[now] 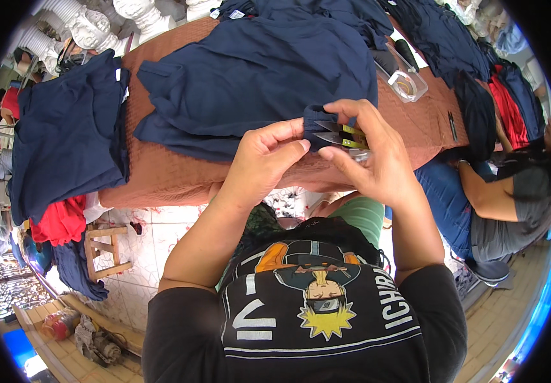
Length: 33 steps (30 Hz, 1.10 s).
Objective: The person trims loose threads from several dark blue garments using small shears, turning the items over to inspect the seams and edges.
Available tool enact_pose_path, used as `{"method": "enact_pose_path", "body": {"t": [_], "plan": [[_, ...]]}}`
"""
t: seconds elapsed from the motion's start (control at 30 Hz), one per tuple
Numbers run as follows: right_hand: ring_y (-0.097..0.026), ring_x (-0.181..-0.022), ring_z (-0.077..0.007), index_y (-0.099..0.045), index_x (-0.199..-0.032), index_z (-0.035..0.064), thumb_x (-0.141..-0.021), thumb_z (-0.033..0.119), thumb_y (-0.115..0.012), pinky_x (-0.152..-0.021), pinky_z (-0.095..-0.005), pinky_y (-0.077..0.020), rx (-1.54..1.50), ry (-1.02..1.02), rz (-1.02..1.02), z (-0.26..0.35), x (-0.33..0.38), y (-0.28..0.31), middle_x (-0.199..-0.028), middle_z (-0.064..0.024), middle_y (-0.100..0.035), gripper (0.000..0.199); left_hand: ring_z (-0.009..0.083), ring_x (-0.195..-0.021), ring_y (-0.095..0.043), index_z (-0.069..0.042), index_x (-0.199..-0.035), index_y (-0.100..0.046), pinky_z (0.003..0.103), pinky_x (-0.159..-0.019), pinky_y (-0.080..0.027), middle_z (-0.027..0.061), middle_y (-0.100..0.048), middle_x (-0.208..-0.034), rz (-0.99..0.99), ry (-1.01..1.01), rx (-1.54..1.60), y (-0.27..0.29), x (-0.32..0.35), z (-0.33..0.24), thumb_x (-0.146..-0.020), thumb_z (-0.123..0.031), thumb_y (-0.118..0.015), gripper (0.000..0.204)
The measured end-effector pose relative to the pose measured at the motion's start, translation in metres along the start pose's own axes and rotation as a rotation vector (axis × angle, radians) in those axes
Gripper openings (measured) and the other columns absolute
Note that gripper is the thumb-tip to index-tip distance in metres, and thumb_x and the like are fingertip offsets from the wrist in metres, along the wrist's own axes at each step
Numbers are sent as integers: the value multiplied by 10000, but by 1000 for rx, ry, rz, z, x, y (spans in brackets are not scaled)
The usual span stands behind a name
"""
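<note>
A navy blue garment (269, 70) lies spread over the table in front of me, its ribbed cuff (314, 116) drawn toward me at the near edge. My left hand (264, 153) pinches the cuff between thumb and fingers. In my right hand (382, 150) is a pair of thread snips (354, 136) with yellow handles, the blades pointing left and lying against the cuff. My right index fingertip touches the top of the cuff, while the thumb is below the snips. Fingers hide part of the handles. Whether the blades grip a thread is too small to tell.
Brown cloth covers the table (183, 48). Stacked navy garments (71, 121) lie at the left, more navy cloth (444, 38) at the far right. A clear plastic box (408, 84) and a thin black tool (452, 126) sit right. Another person's arm (486, 185) is at the right edge.
</note>
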State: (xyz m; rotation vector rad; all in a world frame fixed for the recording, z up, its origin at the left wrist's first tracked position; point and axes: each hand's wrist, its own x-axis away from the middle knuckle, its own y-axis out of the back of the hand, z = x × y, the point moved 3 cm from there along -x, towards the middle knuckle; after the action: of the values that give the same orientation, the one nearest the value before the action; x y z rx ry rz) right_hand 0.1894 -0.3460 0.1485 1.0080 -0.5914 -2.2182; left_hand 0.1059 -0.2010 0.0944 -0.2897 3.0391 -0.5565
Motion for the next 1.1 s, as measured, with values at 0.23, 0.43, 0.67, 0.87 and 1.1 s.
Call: {"method": "enact_pose_path", "body": {"t": [0.23,0.43,0.67,0.87,1.1], "plan": [[-641,-769,-299,-635,-967,48,-776,86,-707,-648,-360,-517,193,138,-42,-3,7,-1,-942,-86,-611,208,84,-939,-619,45,-1219,-599,242,-834,-493,60,-668,-1071,-34,-32,-93,-2,2,1,-875,56,-476,365],[-640,-760,-291,-647,-986,44,-767,71,-715,-633,-342,-516,160,110,-139,-1,7,10,-936,-87,-617,231,92,-987,-607,47,-1247,-583,254,-880,-475,72,-661,-1109,30,-61,-60,-3,1,1,-868,61,-466,397],[-649,-821,-276,-646,-997,34,-771,123,-741,-679,-333,-510,-308,-23,153,-3,11,17,-957,-125,-627,260,32,-782,-546,-17,-959,-663,199,-721,-451,-44,-628,-875,-104,-153,-486,16,-15,-9,-890,-108,-676,115],[-603,-728,-168,-533,-1126,-15,-925,195,-527,-589,-290,-487,-877,1065,1571,84,58,57,-951,-74,-541,292,102,-952,-607,43,-1391,-416,229,-786,-474,129,-635,-1164,-1010,-268,-636,152,-21,-103,-898,-194,-651,596],[-508,-605,-45,-628,-1072,22,-912,161,-555,-493,-178,-346,-822,990,1188,64,36,96,-818,33,-514,225,207,-1102,-585,29,-1312,-523,295,-951,-427,148,-606,-1210,-228,-378,-558,109,32,-117,-941,-124,-550,403]]}}
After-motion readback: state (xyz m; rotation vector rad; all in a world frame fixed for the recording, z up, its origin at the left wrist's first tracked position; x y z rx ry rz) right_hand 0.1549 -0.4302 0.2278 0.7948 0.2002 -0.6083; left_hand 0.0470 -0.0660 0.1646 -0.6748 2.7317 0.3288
